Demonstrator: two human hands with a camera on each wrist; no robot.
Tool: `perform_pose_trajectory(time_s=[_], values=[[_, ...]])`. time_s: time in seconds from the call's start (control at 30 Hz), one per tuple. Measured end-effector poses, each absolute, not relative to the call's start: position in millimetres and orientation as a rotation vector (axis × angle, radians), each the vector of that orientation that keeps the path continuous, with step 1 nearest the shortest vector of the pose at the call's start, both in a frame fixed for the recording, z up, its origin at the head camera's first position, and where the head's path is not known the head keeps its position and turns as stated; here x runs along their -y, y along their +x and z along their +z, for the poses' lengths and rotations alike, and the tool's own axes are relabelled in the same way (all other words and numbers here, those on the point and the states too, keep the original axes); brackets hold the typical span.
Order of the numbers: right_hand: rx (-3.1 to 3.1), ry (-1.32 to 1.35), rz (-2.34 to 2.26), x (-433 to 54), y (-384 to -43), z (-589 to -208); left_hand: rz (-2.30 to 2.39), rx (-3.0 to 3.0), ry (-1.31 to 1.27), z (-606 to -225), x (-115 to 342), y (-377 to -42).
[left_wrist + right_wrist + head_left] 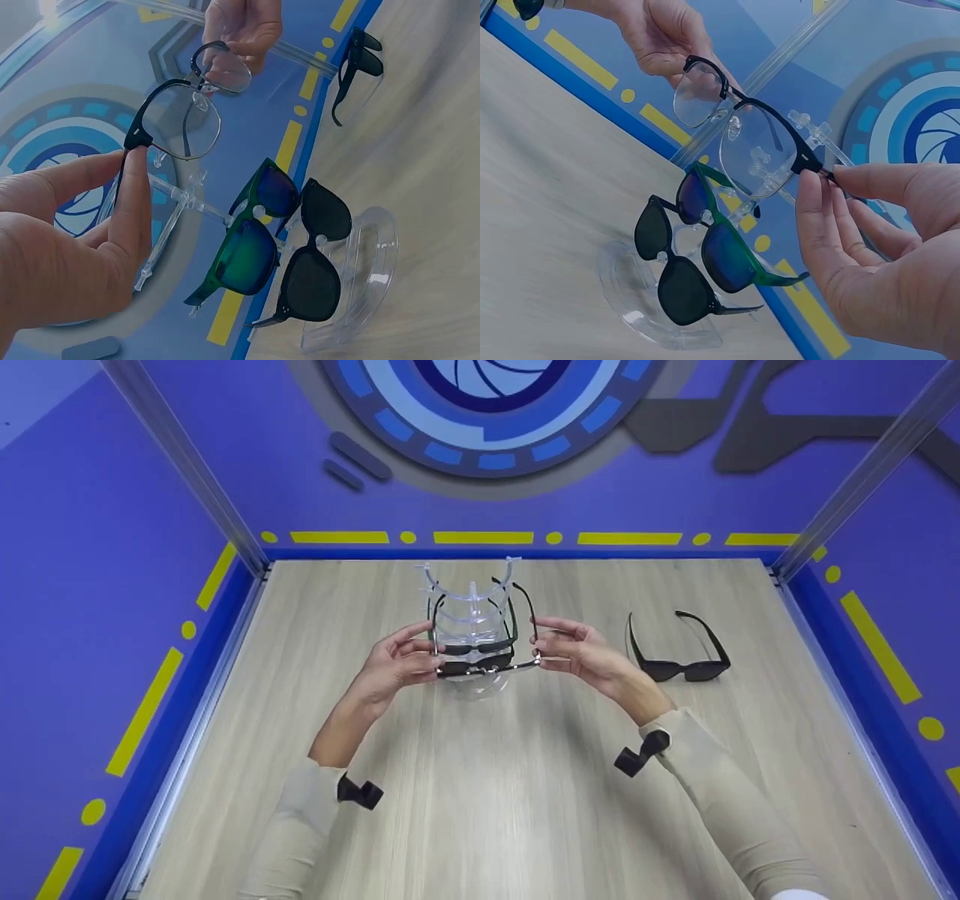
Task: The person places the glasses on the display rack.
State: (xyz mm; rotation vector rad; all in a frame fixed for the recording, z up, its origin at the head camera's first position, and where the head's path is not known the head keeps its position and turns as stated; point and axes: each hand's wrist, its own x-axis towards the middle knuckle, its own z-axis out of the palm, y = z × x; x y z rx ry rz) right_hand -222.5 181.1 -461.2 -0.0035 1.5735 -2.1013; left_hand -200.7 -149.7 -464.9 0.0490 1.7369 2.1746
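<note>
A pair of clear-lens eyeglasses with black upper rims (161, 90) is held up between both hands, its temples pointing away from the person. My left hand (390, 664) pinches the left hinge end between thumb and fingers. At the opposite hinge, my right hand (581, 649) grips the frame the same way. Just beyond and below stands a clear plastic eyewear display stand (480, 688). Two pairs sit on it: sunglasses with a green frame and blue-green mirrored lenses (247, 251), and, lower down, black sunglasses (313, 285). The stand's upper arms rise above them.
Another pair of black sunglasses (686, 670) rests on the wooden table (480, 810) to the right, temples unfolded. Blue panels (495, 517) with yellow marks and metal posts (187, 457) enclose the back and sides. Each wrist carries a small black camera mount (360, 793).
</note>
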Motion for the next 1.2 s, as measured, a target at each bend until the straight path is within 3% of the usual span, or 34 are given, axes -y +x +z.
perform_pose_trajectory(time_s=[1.2], values=[[-1.586,0.02,-2.14,-156.8,-264.8,-463.9,2.21,-1.727,-0.056,-471.0,164.2,-246.7]])
